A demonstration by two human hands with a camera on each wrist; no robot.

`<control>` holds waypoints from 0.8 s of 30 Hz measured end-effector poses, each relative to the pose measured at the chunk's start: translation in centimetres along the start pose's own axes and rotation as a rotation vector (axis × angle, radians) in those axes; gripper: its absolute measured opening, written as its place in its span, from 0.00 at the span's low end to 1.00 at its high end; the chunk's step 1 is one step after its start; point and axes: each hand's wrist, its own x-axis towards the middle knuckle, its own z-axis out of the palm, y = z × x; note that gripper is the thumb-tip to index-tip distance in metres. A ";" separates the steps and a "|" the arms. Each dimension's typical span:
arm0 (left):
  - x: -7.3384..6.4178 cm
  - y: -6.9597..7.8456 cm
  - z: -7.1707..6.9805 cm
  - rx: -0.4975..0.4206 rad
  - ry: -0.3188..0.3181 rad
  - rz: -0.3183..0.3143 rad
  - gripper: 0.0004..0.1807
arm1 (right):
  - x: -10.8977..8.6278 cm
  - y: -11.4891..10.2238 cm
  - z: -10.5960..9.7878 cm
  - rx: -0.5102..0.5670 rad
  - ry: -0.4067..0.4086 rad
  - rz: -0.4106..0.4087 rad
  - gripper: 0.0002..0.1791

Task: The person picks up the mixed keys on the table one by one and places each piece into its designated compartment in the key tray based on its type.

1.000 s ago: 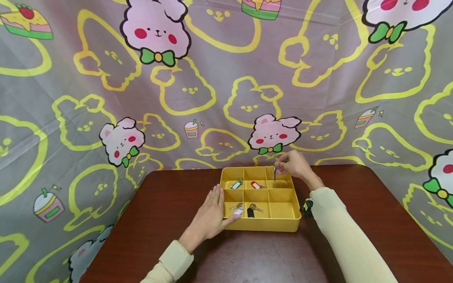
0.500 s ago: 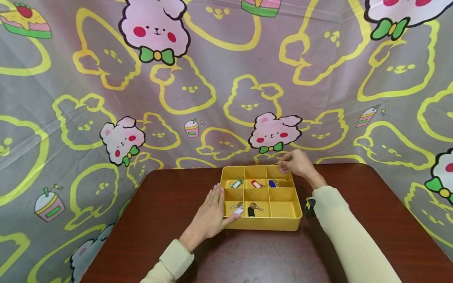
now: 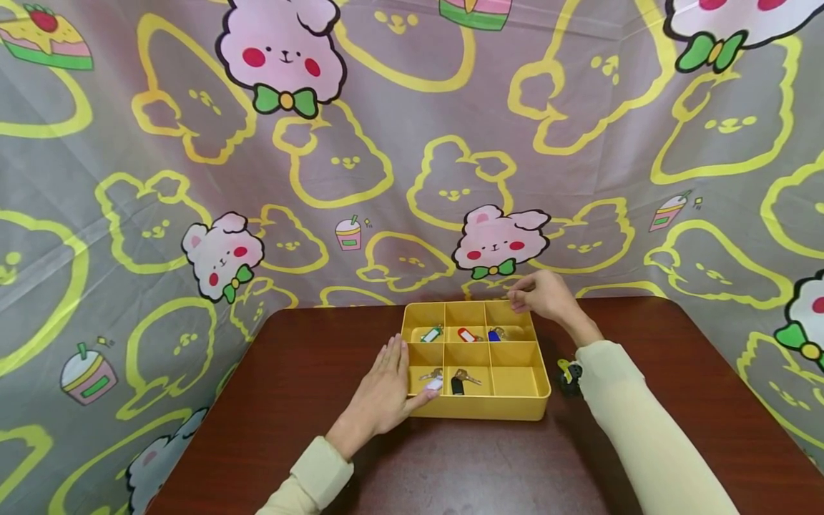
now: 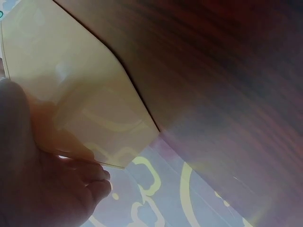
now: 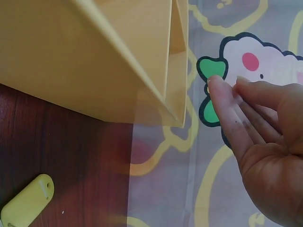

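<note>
A yellow six-compartment box (image 3: 489, 408) stands on the table. My left hand (image 3: 375, 398) rests along its left side, fingers straight, thumb over the front left corner. Keys with a green tag (image 3: 432, 334), a red tag (image 3: 466, 334) and a blue tag (image 3: 493, 336) lie in the back row, left to right. In front, keys with a white tag (image 3: 435, 384) lie left, partly behind my thumb, and keys with a black tag (image 3: 458, 386) lie in the middle. Over the back right corner hovers my right hand (image 3: 546, 295), fingers relaxed and holding nothing.
A yellow key tag (image 5: 28, 201) lies on the table right of the box, beside a dark item (image 3: 571, 380) close to the right sleeve. The brown table (image 3: 290, 372) ends at the patterned curtain (image 3: 399, 179) behind it.
My right hand let the blue-tagged key go into the back right compartment, then drew slightly back to the right. The left hand stays in place on the box.
</note>
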 end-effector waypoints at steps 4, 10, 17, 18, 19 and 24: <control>0.0 0.0 0.0 -0.004 0.000 -0.002 0.62 | -0.3 -0.1 -0.3 0.004 0.002 0.000 0.14; 0.0 -0.1 0.1 0.010 -0.005 -0.007 0.62 | -0.5 0.2 -0.6 -0.026 0.012 -0.011 0.13; 0.0 -0.1 0.3 -0.007 0.004 -0.002 0.61 | -1.3 0.4 -1.4 -0.090 0.021 -0.041 0.13; 0.0 -0.1 0.2 -0.009 0.002 -0.002 0.61 | -1.5 0.4 -1.5 -0.096 0.023 -0.042 0.13; 0.0 -0.1 0.2 -0.010 -0.001 -0.003 0.61 | -1.6 0.5 -1.6 -0.099 0.024 -0.041 0.13; 0.0 -0.1 0.2 -0.017 -0.008 -0.007 0.61 | -2.4 0.9 -2.3 -0.132 0.039 -0.031 0.13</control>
